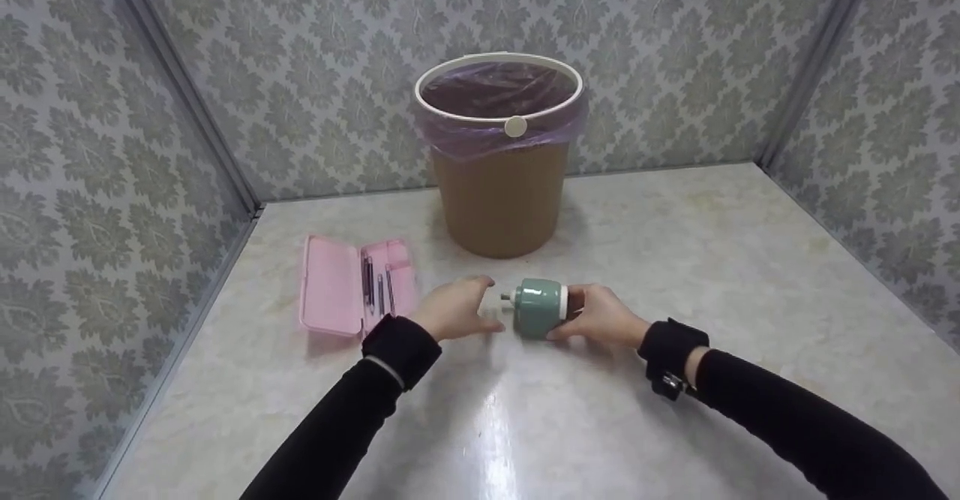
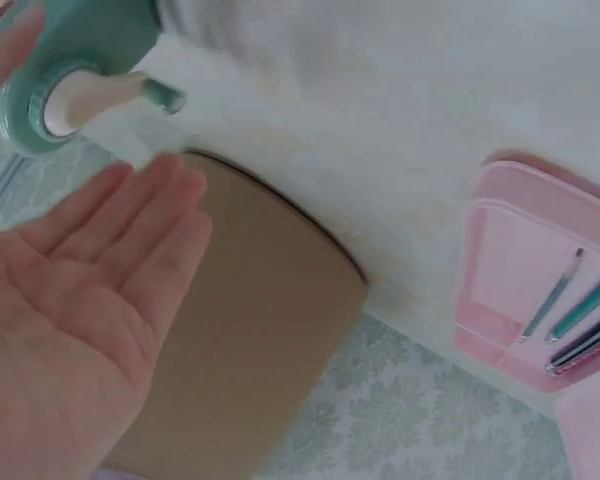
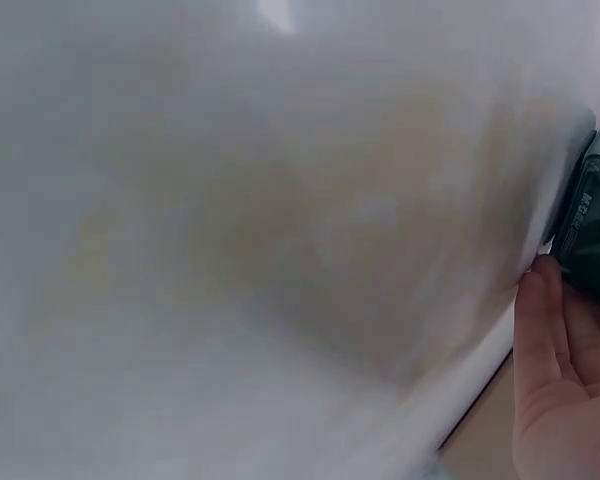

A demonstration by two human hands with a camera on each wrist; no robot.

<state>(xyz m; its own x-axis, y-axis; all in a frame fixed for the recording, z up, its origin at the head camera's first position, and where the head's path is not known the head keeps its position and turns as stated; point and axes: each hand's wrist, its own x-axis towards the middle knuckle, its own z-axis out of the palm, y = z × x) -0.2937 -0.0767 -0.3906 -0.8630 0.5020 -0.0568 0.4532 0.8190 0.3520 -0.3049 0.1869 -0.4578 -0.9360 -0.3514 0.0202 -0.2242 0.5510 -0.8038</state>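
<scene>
A green pencil sharpener (image 1: 538, 308) with a white end lies on the table, its narrow pale nub pointing left. My right hand (image 1: 604, 318) holds it at the white end, thumb on the near side and fingers on the far side. In the right wrist view, the fingers touch the sharpener's dark, lettered side (image 3: 590, 230) at the right edge. Just left of the nub, my left hand (image 1: 454, 308) holds nothing, thumb and fingers spread apart. Its palm and straight fingers show in the left wrist view, beside the sharpener's pale cone with a green tip (image 2: 163, 95).
Left of my left hand is an opened pink pencil case (image 1: 330, 286) with several pencils or pens (image 1: 380, 293) inside. Behind the hands stands a brown bin (image 1: 502, 200) with a purple liner and a white rim. Patterned walls (image 1: 675, 72) enclose the pale table (image 1: 712, 260).
</scene>
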